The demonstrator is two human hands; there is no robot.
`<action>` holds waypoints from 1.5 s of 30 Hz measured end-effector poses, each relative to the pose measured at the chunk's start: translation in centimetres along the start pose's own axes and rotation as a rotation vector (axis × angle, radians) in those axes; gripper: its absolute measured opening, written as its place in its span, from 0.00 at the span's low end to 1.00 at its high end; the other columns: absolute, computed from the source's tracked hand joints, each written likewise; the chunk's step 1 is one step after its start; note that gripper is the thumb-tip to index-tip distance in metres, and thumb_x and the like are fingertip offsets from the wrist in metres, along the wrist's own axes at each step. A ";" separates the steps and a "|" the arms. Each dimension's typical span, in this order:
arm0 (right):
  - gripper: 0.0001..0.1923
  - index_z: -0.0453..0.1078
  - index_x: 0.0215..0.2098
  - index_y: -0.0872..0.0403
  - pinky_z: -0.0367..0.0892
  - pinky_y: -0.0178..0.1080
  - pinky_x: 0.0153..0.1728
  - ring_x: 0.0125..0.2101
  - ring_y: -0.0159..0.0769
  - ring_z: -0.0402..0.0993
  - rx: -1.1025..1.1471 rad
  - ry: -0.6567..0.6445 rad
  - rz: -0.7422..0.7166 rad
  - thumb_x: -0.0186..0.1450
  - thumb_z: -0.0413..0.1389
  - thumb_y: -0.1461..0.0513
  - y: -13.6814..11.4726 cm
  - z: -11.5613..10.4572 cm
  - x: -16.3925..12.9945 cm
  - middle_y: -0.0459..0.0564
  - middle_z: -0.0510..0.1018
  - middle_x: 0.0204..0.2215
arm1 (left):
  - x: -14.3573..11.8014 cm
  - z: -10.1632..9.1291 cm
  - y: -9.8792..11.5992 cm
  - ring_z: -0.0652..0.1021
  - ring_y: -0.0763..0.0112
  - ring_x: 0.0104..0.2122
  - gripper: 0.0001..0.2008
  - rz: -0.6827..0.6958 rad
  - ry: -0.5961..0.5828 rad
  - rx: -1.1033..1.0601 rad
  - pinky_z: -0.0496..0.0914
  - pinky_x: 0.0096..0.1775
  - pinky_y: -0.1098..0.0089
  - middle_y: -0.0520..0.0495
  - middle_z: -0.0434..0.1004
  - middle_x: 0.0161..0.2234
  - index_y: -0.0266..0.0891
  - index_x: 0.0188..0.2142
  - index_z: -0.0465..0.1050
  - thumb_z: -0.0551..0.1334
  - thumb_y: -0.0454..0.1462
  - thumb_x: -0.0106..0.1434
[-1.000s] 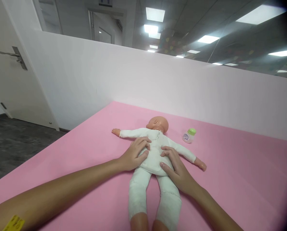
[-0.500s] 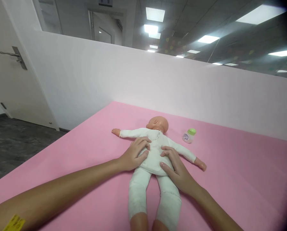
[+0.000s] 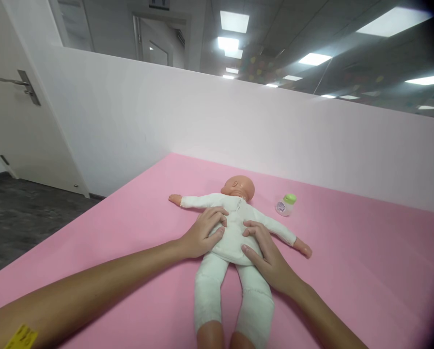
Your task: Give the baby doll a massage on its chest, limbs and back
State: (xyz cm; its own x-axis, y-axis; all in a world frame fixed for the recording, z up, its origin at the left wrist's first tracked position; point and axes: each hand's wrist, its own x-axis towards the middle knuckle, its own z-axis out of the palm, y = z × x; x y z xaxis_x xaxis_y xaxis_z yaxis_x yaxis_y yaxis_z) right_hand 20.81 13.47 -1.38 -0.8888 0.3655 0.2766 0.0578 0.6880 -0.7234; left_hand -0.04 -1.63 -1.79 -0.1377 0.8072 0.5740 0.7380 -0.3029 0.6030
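A baby doll (image 3: pixel 233 231) in a white cloth suit lies on its back on the pink mat (image 3: pixel 355 276), arms spread, head toward the white partition. My left hand (image 3: pixel 202 235) clasps the left side of its torso, fingers laid over the belly. My right hand (image 3: pixel 266 254) clasps the right side at the waist, fingers on the belly too. The doll's feet run off the bottom edge of the view.
A small white bottle with a green cap (image 3: pixel 285 204) lies on the mat to the right of the doll's head. A white partition (image 3: pixel 239 131) borders the mat at the back. A white door (image 3: pixel 17 106) and dark floor lie to the left.
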 end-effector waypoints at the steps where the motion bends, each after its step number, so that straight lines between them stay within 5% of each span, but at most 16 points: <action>1: 0.12 0.65 0.51 0.44 0.59 0.58 0.65 0.67 0.49 0.57 0.001 -0.001 0.000 0.73 0.53 0.49 0.0 0.0 0.0 0.51 0.62 0.65 | 0.0 0.0 0.0 0.68 0.57 0.58 0.05 0.001 0.000 0.001 0.63 0.60 0.55 0.43 0.69 0.57 0.42 0.44 0.68 0.54 0.36 0.73; 45: 0.11 0.66 0.50 0.44 0.62 0.56 0.64 0.67 0.48 0.59 -0.025 0.015 -0.008 0.73 0.53 0.50 -0.2 0.0 0.0 0.50 0.63 0.64 | 0.1 -0.1 0.1 0.69 0.56 0.58 0.06 0.003 0.002 0.018 0.64 0.60 0.54 0.42 0.70 0.57 0.42 0.44 0.69 0.54 0.37 0.73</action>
State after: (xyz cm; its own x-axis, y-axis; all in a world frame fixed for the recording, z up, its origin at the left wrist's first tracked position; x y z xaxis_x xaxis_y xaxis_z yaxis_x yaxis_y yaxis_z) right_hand 20.80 13.32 -1.21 -0.8824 0.3691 0.2918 0.0621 0.7062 -0.7053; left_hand -0.03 -1.59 -1.59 -0.1370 0.8055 0.5765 0.7498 -0.2960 0.5918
